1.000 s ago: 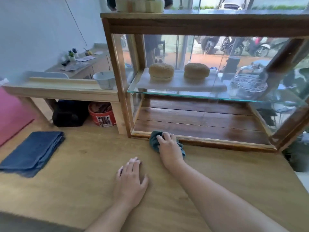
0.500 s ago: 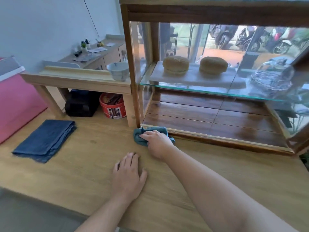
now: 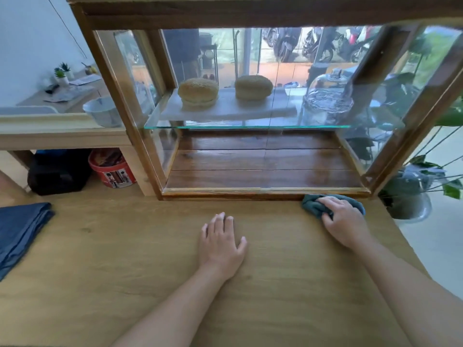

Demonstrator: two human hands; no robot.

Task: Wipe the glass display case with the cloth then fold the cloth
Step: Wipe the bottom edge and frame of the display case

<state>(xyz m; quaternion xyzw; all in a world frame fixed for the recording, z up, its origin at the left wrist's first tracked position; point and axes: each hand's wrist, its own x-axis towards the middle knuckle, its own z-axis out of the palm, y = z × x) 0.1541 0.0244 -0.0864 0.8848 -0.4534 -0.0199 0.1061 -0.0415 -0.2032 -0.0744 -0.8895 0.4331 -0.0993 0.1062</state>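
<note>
Teal cloth point(image 3: 316, 206) sat bunched under our right hand point(image 3: 344, 222), gripped against the glass display case point(image 3: 265, 191) base rail, right end. Our left hand point(image 3: 220, 242) lay flat, empty, on the wooden table point(image 3: 125, 259).

Glossy wood-and-glass display case point(image 3: 140, 136) — matt table point(image 3: 125, 259)

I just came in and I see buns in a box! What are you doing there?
A person is wiping a wood-framed glass display case. The right hand presses a bunched teal cloth against the case's bottom front rail, near its right corner. The left hand rests flat and empty on the wooden table. Two round sesame buns sit on the glass shelf inside.
</note>
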